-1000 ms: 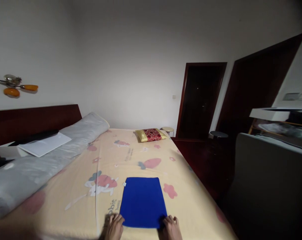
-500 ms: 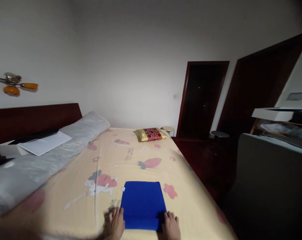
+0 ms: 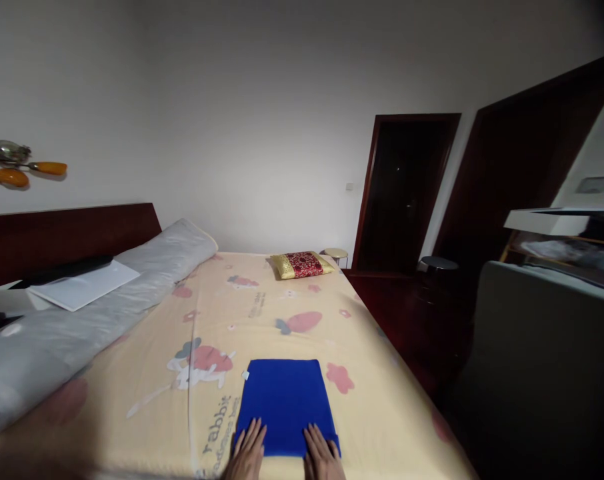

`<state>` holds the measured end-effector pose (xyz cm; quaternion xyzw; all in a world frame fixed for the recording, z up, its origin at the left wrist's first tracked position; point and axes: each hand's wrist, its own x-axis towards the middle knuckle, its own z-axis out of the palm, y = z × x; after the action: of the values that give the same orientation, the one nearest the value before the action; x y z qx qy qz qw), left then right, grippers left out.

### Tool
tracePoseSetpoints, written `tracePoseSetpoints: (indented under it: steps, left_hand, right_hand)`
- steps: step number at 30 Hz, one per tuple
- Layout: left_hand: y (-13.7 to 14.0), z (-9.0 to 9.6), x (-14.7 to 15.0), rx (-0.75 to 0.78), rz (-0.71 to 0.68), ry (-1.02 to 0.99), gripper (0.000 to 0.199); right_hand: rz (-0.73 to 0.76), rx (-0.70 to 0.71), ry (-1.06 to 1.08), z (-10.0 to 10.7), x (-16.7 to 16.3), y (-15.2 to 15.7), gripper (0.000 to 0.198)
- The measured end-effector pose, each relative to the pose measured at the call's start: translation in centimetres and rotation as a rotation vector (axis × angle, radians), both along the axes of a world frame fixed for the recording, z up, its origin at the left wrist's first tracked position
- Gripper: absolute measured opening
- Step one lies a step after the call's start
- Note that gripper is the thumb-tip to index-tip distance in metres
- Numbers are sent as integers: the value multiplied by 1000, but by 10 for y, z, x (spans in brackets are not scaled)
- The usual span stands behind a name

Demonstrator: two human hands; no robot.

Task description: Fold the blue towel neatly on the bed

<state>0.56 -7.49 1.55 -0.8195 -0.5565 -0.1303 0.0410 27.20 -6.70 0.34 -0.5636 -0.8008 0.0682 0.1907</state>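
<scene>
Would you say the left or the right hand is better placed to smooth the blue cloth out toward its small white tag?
Probably the left hand: it lies flat on the blue cloth on the same side as the white tag; the right hand rests opposite.

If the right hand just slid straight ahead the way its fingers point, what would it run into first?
The right hand lies flat on the blue cloth, fingers pointing up the bed. It would cross the cloth, then bare yellow bedsheet. The red and gold cushion looks like the first obstacle, though depth is unclear.
</scene>
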Motion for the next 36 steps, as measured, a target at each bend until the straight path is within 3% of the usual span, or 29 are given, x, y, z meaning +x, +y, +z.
tracePoseSetpoints:
  steps: [4,7,10,14,20,23,28,30,32,34,36]
  left_hand:
    - [-4,7,-9,213,56,22,42]
    - [-1,13,9,241,14,-2,42]
    - [4,18,29,110,-38,-71,42]
    - [7,28,45,-98,46,-190,42]
    - [4,50,45,-292,74,-307,39]
    - [2,47,28,-266,191,-310,44]
    - [2,19,-5,-44,491,-125,46]
    - [5,8,-2,33,437,-95,45]
    - [9,1,13,65,234,-97,44]
    - [13,0,35,28,-13,-100,46]
    - [17,3,52,-79,-125,-103,50]
  right_hand:
    - [-195,196,5,-9,2,-7,46]
    - [-178,185,54,-1,-16,-7,40]
    - [-118,106,112,10,-29,-1,40]
    - [-116,15,108,13,-37,5,39]
    - [-151,66,62,16,-41,5,29]
    - [-167,116,71,17,-21,4,31]
    - [-367,176,-6,9,21,3,35]
    - [-363,176,-8,7,20,3,39]
    - [-205,115,5,11,6,4,44]
    - [1,-7,29,17,-14,6,46]
    - [113,-110,52,21,-28,9,47]
